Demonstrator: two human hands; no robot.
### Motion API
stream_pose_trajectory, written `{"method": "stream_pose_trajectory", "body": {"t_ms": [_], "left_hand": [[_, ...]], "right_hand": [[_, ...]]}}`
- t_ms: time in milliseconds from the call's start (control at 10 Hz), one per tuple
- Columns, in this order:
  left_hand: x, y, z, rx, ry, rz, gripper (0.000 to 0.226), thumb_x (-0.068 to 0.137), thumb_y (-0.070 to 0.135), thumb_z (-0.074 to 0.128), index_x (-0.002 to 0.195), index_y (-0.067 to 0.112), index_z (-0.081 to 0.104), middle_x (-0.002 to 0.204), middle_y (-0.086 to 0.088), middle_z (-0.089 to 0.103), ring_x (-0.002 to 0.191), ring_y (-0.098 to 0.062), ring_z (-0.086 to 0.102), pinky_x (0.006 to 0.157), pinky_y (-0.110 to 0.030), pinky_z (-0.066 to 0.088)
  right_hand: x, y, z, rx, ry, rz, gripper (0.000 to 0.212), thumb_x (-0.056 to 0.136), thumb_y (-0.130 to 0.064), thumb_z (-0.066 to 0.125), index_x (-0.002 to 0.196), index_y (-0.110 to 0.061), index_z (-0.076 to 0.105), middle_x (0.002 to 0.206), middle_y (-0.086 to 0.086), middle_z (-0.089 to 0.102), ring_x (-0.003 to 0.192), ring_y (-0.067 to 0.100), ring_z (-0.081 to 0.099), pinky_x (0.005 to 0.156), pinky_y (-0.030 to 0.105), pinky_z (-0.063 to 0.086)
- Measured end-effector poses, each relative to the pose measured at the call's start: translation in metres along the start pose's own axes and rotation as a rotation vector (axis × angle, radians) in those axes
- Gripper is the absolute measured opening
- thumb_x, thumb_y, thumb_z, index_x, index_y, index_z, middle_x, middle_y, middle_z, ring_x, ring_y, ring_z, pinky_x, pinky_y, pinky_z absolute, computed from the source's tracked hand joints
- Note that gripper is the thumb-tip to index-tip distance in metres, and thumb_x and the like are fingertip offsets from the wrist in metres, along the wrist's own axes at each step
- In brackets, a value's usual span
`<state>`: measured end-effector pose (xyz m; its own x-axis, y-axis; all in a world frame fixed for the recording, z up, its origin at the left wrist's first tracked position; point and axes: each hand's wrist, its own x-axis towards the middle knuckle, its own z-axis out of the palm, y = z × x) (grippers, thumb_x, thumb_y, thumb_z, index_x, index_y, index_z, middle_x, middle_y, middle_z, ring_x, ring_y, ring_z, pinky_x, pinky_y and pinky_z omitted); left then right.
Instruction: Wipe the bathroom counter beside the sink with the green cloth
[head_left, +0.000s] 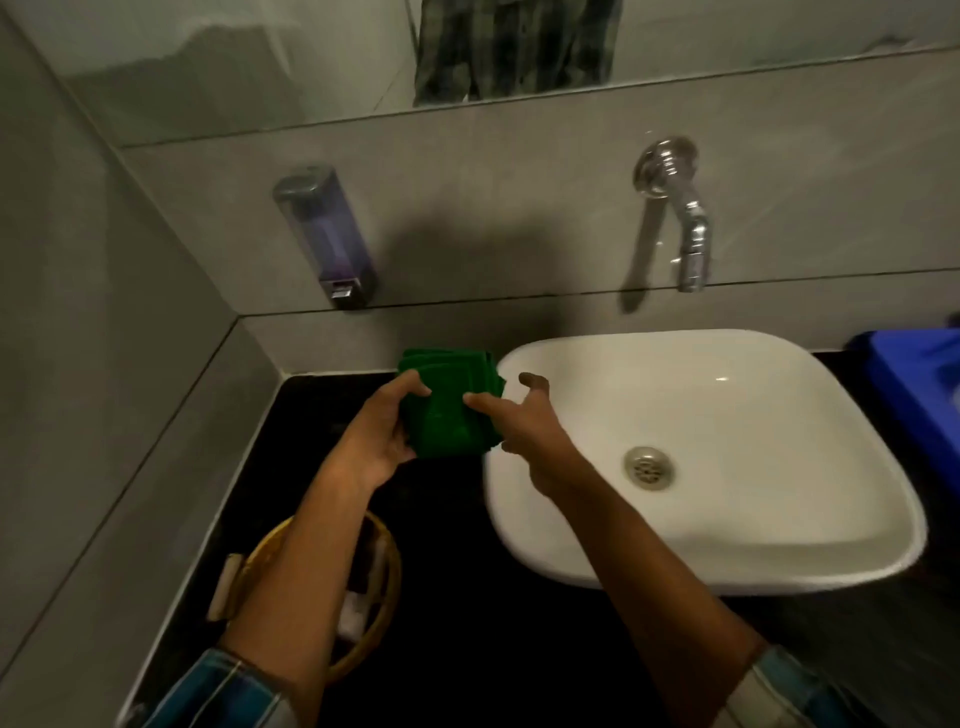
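A person's left hand (382, 434) grips a folded green cloth (449, 410) by one edge. The right hand (519, 421) pinches the opposite edge, seemingly squaring a wiping pad, above the black counter (457, 597) beside the white basin (727, 415).

Green cloth (447, 415) partly behind left hand (374, 436).

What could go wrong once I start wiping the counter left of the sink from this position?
The woven basket sits on the counter right under the left forearm; wide strokes could knock it or its contents.
The green cloth, folded thick between left hand and right hand, is held close to the sink rim; a loose grip might drop it into the basin.
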<state>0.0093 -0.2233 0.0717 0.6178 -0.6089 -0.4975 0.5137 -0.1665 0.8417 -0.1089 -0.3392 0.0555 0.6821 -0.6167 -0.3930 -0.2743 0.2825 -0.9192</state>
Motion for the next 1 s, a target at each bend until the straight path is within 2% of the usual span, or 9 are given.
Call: {"method": "stream_pose_trajectory", "body": {"t_ms": [200, 300, 400, 500, 600, 700, 800, 900, 1000], "left_hand": [[-0.017, -0.038, 0.186, 0.209, -0.140, 0.116, 0.039, 0.082, 0.023, 0.066, 0.119, 0.011, 0.061, 0.110, -0.014, 0.069, 0.090, -0.027, 0.070, 0.062, -0.032, 0.059], [-0.014, -0.090, 0.313, 0.263, -0.248, 0.108, 0.058, 0.080, 0.011, 0.073, 0.129, 0.013, 0.041, 0.108, -0.020, 0.066, 0.083, -0.027, 0.070, 0.056, -0.028, 0.060], [-0.016, -0.131, 0.394, 0.297, -0.296, 0.161, 0.071, 0.074, 0.000, 0.075, 0.123, 0.025, 0.031, 0.097, -0.018, 0.064, 0.077, -0.026, 0.068, 0.055, -0.031, 0.059], [-0.021, -0.201, 0.501, 0.517, -0.428, 0.250, 0.055, 0.071, -0.002, 0.068, 0.121, 0.011, 0.050, 0.108, -0.024, 0.065, 0.096, -0.037, 0.066, 0.085, -0.051, 0.055], [-0.027, -0.243, 0.547, 0.667, -0.569, 0.189, 0.054, 0.072, 0.007, 0.064, 0.126, 0.008, 0.054, 0.123, -0.024, 0.063, 0.113, -0.039, 0.060, 0.100, -0.050, 0.046], [-0.031, -0.285, 0.584, 0.977, -0.728, 0.214, 0.070, 0.079, 0.018, 0.062, 0.143, 0.019, 0.034, 0.137, -0.020, 0.053, 0.124, -0.037, 0.052, 0.105, -0.045, 0.042], [-0.028, -0.295, 0.586, 1.297, -0.700, 0.410, 0.076, 0.080, 0.016, 0.061, 0.146, 0.024, 0.024, 0.139, -0.021, 0.047, 0.125, -0.041, 0.047, 0.104, -0.047, 0.041], [-0.019, -0.264, 0.559, 1.518, -0.545, 0.732, 0.080, 0.077, 0.020, 0.060, 0.148, 0.024, 0.022, 0.146, -0.016, 0.039, 0.130, -0.038, 0.038, 0.106, -0.047, 0.035], [-0.005, -0.237, 0.528, 1.576, -0.360, 0.951, 0.078, 0.078, 0.025, 0.056, 0.148, 0.025, 0.023, 0.151, -0.012, 0.036, 0.137, -0.035, 0.033, 0.109, -0.047, 0.030]], "right_hand": [[-0.035, -0.016, -0.198, 0.069, 0.147, -0.169, 0.064, 0.078, -0.018, 0.075, 0.129, -0.019, 0.036, 0.113, 0.010, 0.055, 0.086, 0.016, 0.065, 0.056, 0.019, 0.057], [-0.058, -0.002, -0.325, -0.265, 0.495, -0.255, 0.054, 0.077, -0.014, 0.074, 0.121, -0.014, 0.042, 0.104, 0.007, 0.057, 0.086, 0.019, 0.061, 0.067, 0.025, 0.049], [-0.073, 0.017, -0.402, -0.471, 0.649, -0.180, 0.048, 0.079, -0.016, 0.069, 0.119, -0.016, 0.043, 0.093, 0.008, 0.058, 0.086, 0.030, 0.062, 0.070, 0.029, 0.040], [-0.094, 0.055, -0.505, -0.682, 0.704, 0.023, 0.031, 0.081, -0.017, 0.061, 0.109, -0.015, 0.048, 0.098, 0.019, 0.066, 0.094, 0.041, 0.063, 0.075, 0.039, 0.046], [-0.105, 0.080, -0.557, -0.716, 0.711, 0.146, 0.027, 0.082, -0.014, 0.059, 0.107, -0.013, 0.051, 0.107, 0.021, 0.066, 0.101, 0.040, 0.062, 0.086, 0.044, 0.049], [-0.110, 0.117, -0.606, -0.820, 0.672, 0.254, 0.033, 0.085, -0.019, 0.059, 0.117, -0.016, 0.052, 0.121, 0.018, 0.063, 0.114, 0.037, 0.058, 0.098, 0.048, 0.043], [-0.111, 0.139, -0.617, -1.013, 0.611, 0.365, 0.037, 0.089, -0.033, 0.056, 0.125, -0.025, 0.053, 0.129, 0.013, 0.059, 0.122, 0.033, 0.052, 0.102, 0.048, 0.033], [-0.105, 0.146, -0.610, -1.287, 0.644, 0.382, 0.037, 0.093, -0.044, 0.042, 0.127, -0.032, 0.055, 0.132, 0.011, 0.051, 0.124, 0.031, 0.044, 0.103, 0.048, 0.027], [-0.092, 0.128, -0.594, -1.334, 0.724, 0.244, 0.040, 0.096, -0.043, 0.036, 0.128, -0.026, 0.052, 0.130, 0.013, 0.051, 0.121, 0.032, 0.045, 0.099, 0.047, 0.030]]}}
